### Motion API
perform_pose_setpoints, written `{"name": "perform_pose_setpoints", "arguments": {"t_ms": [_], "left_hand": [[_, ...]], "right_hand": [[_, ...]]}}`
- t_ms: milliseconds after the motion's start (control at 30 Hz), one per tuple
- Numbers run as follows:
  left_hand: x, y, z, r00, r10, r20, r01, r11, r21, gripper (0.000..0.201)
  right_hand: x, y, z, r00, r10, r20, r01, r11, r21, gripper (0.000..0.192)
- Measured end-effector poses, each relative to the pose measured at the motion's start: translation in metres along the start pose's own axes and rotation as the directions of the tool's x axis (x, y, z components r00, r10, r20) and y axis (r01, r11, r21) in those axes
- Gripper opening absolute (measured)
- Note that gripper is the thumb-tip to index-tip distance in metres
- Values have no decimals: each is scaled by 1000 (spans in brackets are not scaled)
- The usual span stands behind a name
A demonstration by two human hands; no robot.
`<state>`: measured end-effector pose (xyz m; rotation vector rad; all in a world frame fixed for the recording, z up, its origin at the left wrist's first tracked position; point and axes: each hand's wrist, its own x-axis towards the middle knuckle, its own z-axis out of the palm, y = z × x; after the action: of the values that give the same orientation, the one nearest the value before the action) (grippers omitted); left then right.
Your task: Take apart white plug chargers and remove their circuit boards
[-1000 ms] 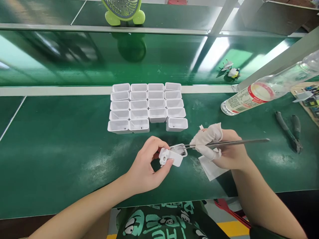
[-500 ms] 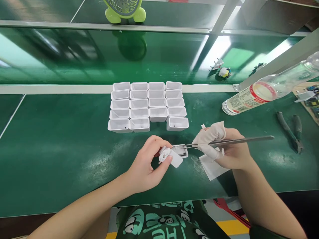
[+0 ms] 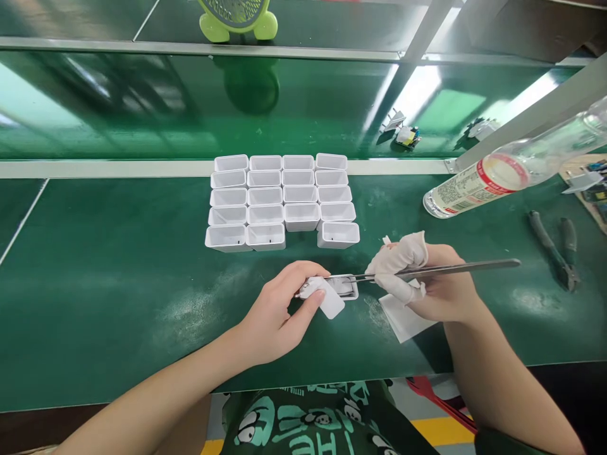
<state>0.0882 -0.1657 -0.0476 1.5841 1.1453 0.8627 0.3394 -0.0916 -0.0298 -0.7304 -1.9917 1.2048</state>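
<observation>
My left hand [image 3: 277,313] holds a small white plastic plug housing [image 3: 327,298] tilted just above the green mat. My right hand [image 3: 429,278], with white cloth wraps on thumb and forefinger, grips long metal tweezers [image 3: 450,268]. The tweezer tips reach left into the open end of the housing, beside a small metal-rimmed part [image 3: 346,287]. A white paper slip [image 3: 401,319] lies under my right hand. Beyond my hands stands a block of several empty white housings [image 3: 282,201], open side up, in neat rows.
A clear plastic bottle [image 3: 497,177] with a red-and-white label lies on its side at the right. Dark-handled pliers [image 3: 552,249] rest near the right edge. A green desk fan [image 3: 237,19] stands on the upper shelf. Small electronic parts [image 3: 403,133] sit on the belt behind.
My left hand has turned the housing so that its prongs drop out of sight and pressed it closer to the tweezer tips. My right hand has hardly moved.
</observation>
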Motion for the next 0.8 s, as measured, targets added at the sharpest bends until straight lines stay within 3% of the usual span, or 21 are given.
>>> {"name": "perform_pose_setpoints", "arguments": {"t_ms": [233,500,800], "left_hand": [[-1,-2,-1,990,-125,70,136,974,-179,26],[2,0,-4,983,-143,115,159,976,-148,25],[2,1,-5,985,-94,143,108,990,-89,25]], "right_hand": [[-1,0,1,1000,19,-1,-19,1000,17,17],[1,-2,2,1000,17,18,-17,1000,13,13],[0,-2,3,999,17,33,-17,1000,0,12]]}}
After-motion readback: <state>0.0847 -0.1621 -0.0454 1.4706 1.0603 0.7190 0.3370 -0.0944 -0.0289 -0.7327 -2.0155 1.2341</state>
